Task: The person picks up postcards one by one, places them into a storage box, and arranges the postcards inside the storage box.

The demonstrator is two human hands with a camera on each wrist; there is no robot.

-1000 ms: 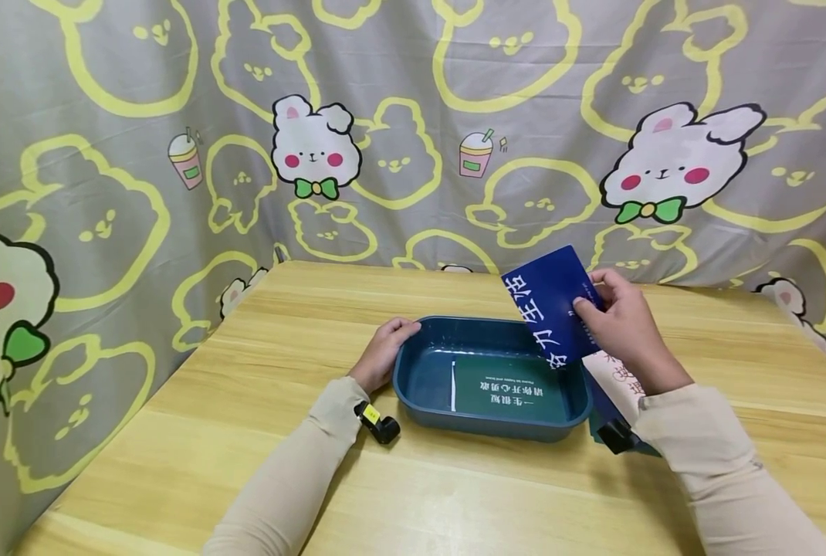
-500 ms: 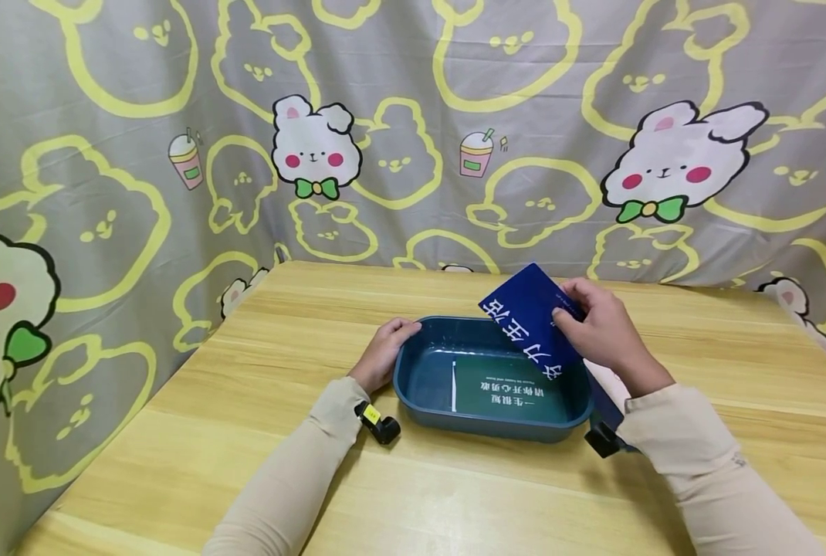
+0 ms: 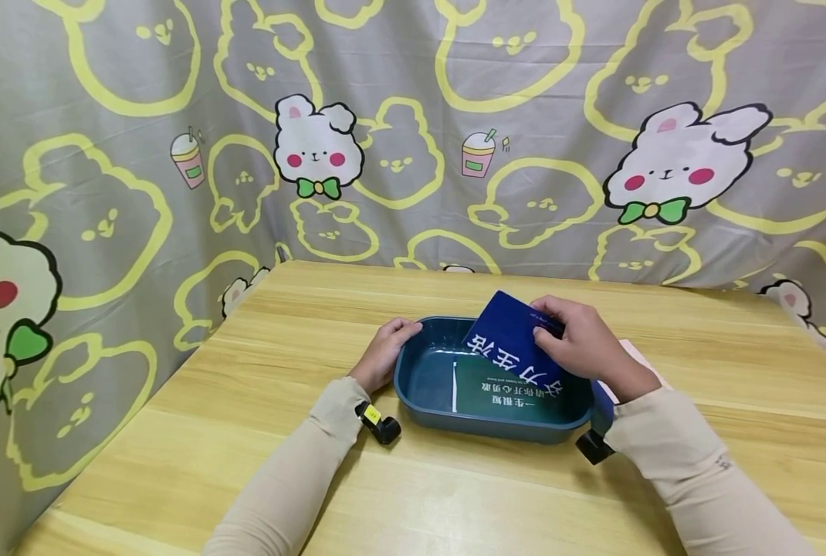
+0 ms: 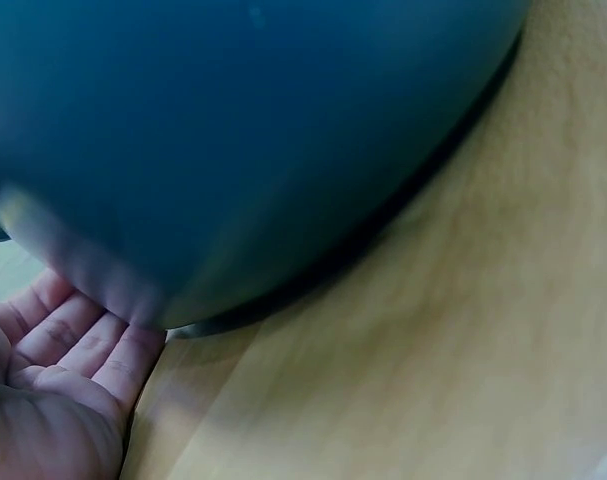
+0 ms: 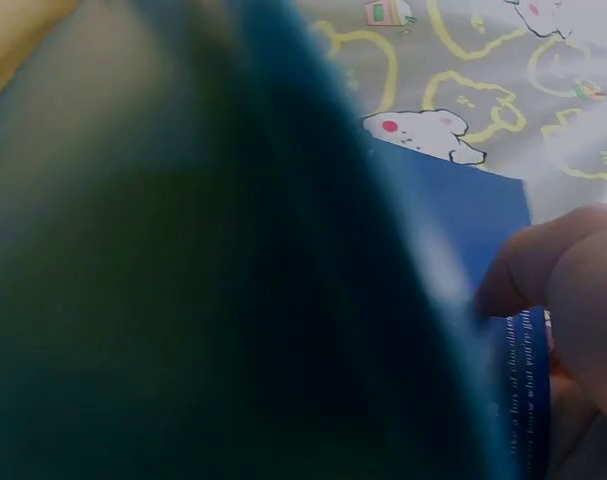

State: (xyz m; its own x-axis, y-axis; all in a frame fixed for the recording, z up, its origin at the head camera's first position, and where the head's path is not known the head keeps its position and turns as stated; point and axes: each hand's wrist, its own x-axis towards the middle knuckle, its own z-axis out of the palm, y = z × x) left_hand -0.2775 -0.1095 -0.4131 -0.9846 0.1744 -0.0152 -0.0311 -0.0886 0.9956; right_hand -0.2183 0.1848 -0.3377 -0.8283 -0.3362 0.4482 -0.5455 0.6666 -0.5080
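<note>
In the head view my left hand (image 3: 385, 351) grips the left end of a dark teal plastic tray (image 3: 492, 430), thumb over the rim. The left wrist view shows its fingers (image 4: 93, 350) against the tray's outer wall. My right hand (image 3: 583, 340) pinches a thin navy notebook (image 3: 506, 328) with white Chinese lettering by its right edge, thumb on the near face. The notebook is tilted, its lower part inside the tray's right half. Beneath it a green notebook (image 3: 503, 398) with white lettering and a pale left edge lies on the tray floor, partly covered.
More notebooks (image 3: 603, 409), navy and pale, lie right of the tray, mostly hidden by my right wrist. The wooden table (image 3: 302, 309) reaches back to a grey patterned curtain (image 3: 399, 216). A small black camera sits at each wrist.
My right hand has moved left and down with the navy notebook, bringing it from above the tray's right end into the tray. The left hand and tray stay in place.
</note>
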